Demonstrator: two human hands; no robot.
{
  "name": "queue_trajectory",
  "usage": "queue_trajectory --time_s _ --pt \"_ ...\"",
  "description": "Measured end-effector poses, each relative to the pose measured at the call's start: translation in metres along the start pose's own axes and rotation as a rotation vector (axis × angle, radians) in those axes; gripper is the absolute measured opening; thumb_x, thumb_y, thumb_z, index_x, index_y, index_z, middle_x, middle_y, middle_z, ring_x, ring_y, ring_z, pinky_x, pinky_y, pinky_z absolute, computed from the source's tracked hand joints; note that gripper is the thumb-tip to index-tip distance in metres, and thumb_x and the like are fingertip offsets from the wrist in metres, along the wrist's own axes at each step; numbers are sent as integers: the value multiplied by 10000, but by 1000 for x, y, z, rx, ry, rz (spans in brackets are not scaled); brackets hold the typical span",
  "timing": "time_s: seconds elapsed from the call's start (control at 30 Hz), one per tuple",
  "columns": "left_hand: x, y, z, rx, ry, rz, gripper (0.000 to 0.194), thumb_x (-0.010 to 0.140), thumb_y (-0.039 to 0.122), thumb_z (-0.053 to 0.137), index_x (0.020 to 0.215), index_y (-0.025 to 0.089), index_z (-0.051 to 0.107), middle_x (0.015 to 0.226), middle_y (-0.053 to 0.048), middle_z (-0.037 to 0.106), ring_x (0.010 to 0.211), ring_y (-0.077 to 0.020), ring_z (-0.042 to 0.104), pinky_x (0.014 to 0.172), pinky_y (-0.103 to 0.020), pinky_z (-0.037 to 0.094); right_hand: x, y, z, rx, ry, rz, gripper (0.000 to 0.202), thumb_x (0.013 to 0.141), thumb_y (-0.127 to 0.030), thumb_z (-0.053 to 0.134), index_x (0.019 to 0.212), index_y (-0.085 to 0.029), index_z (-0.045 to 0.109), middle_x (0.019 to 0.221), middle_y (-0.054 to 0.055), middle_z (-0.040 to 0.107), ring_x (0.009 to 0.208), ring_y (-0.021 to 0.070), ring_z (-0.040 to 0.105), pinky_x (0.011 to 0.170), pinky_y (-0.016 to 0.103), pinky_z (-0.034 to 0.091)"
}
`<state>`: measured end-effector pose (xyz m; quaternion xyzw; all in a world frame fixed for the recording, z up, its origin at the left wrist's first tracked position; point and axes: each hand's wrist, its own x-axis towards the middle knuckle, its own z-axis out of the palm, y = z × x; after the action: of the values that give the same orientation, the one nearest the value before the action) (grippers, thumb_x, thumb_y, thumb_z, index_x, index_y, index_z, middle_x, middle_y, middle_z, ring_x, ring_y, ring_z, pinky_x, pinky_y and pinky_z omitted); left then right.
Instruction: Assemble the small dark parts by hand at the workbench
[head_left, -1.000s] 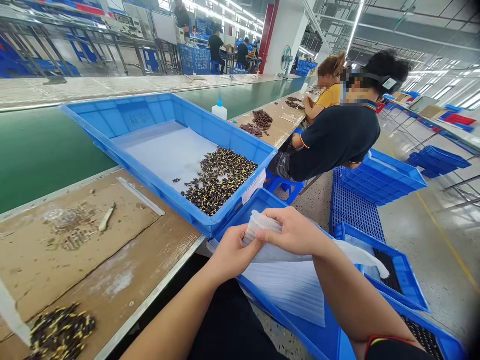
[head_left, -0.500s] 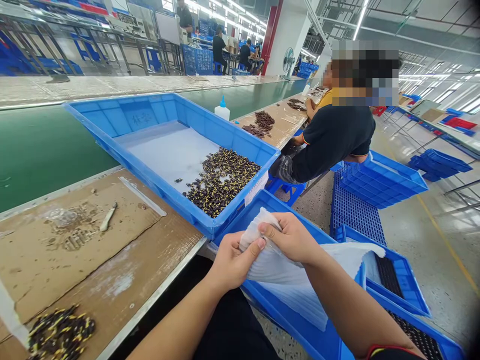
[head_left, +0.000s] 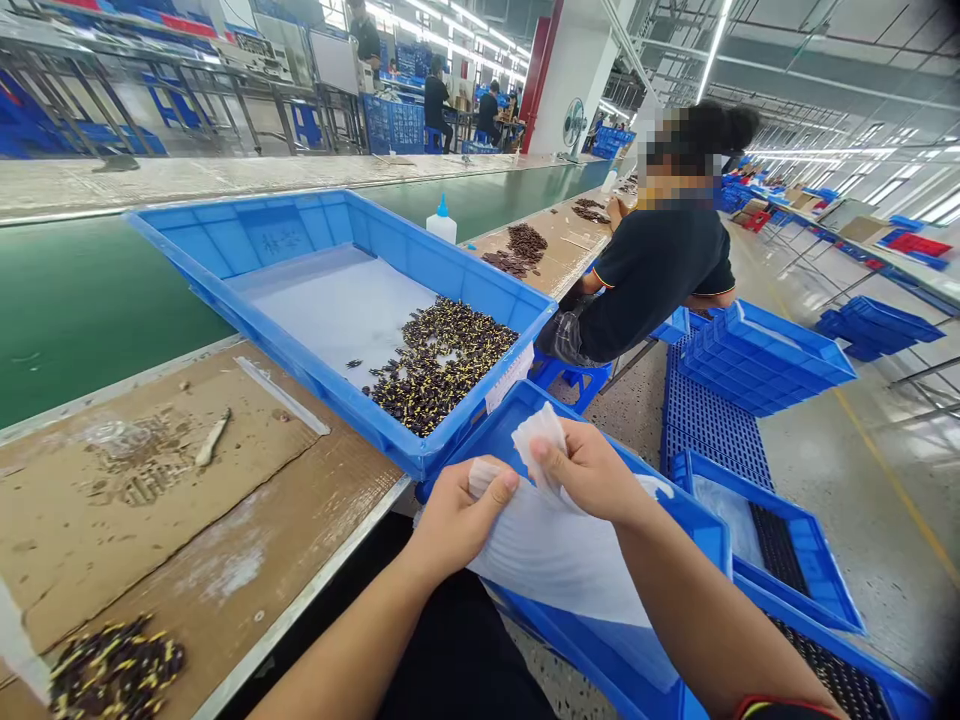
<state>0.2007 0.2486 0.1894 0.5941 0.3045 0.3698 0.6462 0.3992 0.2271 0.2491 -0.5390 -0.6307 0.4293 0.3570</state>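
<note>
My left hand point(head_left: 463, 515) pinches the near edge of a thin white foam sheet point(head_left: 555, 550) between thumb and fingers. A short way to the right, my right hand point(head_left: 589, 465) grips a bunched edge of the same sheet. The rest of it hangs in ripples over a blue crate point(head_left: 585, 640) below my hands. Beyond them, a large blue tray point(head_left: 270, 215) rests on the bench. At its near right end lies a heap of small dark and yellow pieces point(head_left: 450, 365), with white lining under them.
More dark and yellow pieces point(head_left: 112, 665) lie on the cardboard-covered bench point(head_left: 292, 540), beside a small pale tool point(head_left: 214, 438). A glue bottle point(head_left: 442, 222) stands behind the tray. A co-worker point(head_left: 660, 270) sits at right, near stacked crates point(head_left: 765, 350). A green belt point(head_left: 97, 300) runs behind.
My hands have moved slightly apart, and the sheet is spread wider between them. Its lower part now hangs further over the crate. The co-worker has turned a little toward the bench.
</note>
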Motion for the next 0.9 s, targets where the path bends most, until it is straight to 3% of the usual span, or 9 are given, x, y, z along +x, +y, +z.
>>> queue_trajectory --time_s 0.1,0.17,0.3,0.57,0.8,0.9 --pt "2 0 -5 83 27 8 409 942 519 605 851 124 662 790 -42 661 718 -149 579 676 -239 452 0 -4 -16 -128 -151 -7 422 898 -581 661 899 -159 670 760 0 614 673 131 518 616 243 399" --pt "3 0 -6 64 -33 -40 377 871 497 711 956 131 695 892 -60 720 828 -198 654 746 -266 504 1 -5 -24 -230 -144 -12 417 933 -568 612 840 -163 655 719 -14 570 653 121 487 603 242 375" --pt "2 2 -5 52 -124 -157 408 820 472 769 1055 138 748 1043 -92 767 988 -277 713 878 -338 554 2 -3 -33 -422 -5 -102 410 1005 -516 497 773 -187 571 673 -25 534 619 109 462 604 246 358" --pt "-3 11 -19 243 23 -156 398 827 538 724 929 158 785 968 -78 782 902 -282 740 823 -338 591 11 13 -58 -551 437 -71 435 977 -575 506 754 -204 547 597 -24 514 565 122 449 563 261 335" --pt "-30 44 -27 351 206 -255 440 745 628 749 796 192 770 751 -56 755 813 -303 728 821 -378 608 15 19 -90 -432 623 -53 479 947 -648 524 803 -198 601 629 3 565 583 147 502 566 272 367" --pt "-44 50 -37 433 272 -317 450 700 666 765 745 218 757 597 -31 691 718 -303 709 767 -391 622 14 22 -104 -401 704 -31 526 916 -695 539 772 -192 596 630 17 591 561 147 511 546 272 371"
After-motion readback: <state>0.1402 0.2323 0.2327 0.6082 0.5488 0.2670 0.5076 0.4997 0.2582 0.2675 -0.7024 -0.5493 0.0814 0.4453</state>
